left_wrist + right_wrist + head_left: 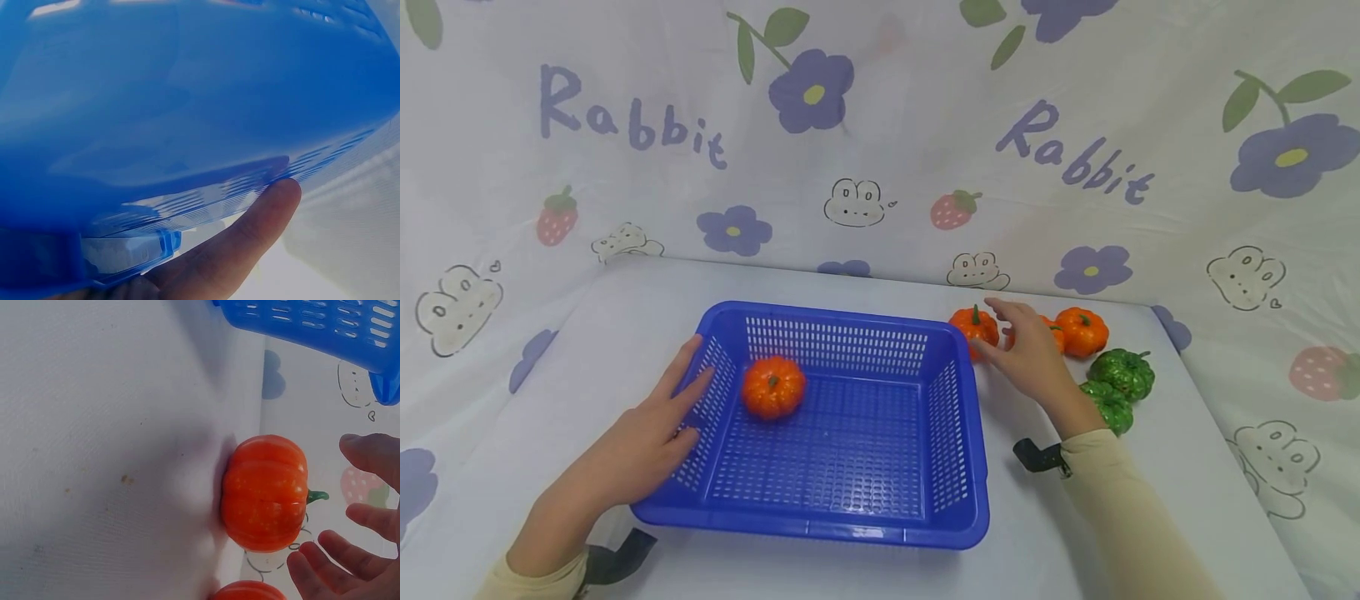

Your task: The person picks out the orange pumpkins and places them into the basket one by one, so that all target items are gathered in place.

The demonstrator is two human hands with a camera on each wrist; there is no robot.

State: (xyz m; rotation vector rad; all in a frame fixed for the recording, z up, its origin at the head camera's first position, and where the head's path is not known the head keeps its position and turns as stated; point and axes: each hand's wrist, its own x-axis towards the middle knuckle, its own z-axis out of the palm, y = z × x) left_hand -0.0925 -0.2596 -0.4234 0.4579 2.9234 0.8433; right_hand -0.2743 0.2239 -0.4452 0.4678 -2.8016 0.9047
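left hand (pixel 651 437) lies flat and open against the basket's (pixel 958 417) left wall, steadying it. right hand (pixel 1030 350), fingers spread and holding nothing, hovers at the pumpkin (pixel 973 327) on the table (pixel 625 317), just right of the basket's far corner. for a sure lift, wrap the fingers around the pumpkin's ribbed body, not its stem. one orange pumpkin (pixel 773 387) already sits inside the basket, far left.

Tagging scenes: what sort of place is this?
Probably a staged tabletop setup, not a real kitchen: printed "Rabbit" cloth as table cover and backdrop, a blue basket, toy pumpkins.
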